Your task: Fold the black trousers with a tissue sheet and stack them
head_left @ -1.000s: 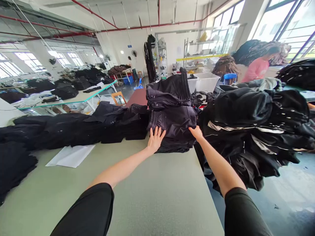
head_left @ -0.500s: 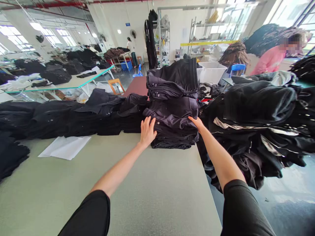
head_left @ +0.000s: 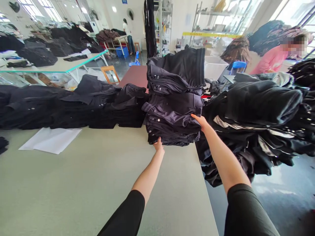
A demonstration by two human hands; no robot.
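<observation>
A tall stack of folded black trousers (head_left: 176,106) stands near the right edge of the pale green table (head_left: 105,177). Ribbed waistbands and small metal snaps show on its left side. At the stack's lower front corner is my left hand (head_left: 159,146), its thumb up against the front and its fingers tucked under the bottom layers, partly hidden. My right hand (head_left: 200,121) grips the stack's right side at mid height, thumb on the cloth, with the other fingers hidden behind it.
More black garments (head_left: 61,106) lie in a row along the table's far left side, with white paper (head_left: 50,140) before them. A big heap of dark clothing (head_left: 261,105) stands right of the table. A person in pink (head_left: 270,60) is at the back right.
My left hand has gone from the stack's left side down to its bottom front corner. My right hand stays on the right side. The view has shifted slightly.
</observation>
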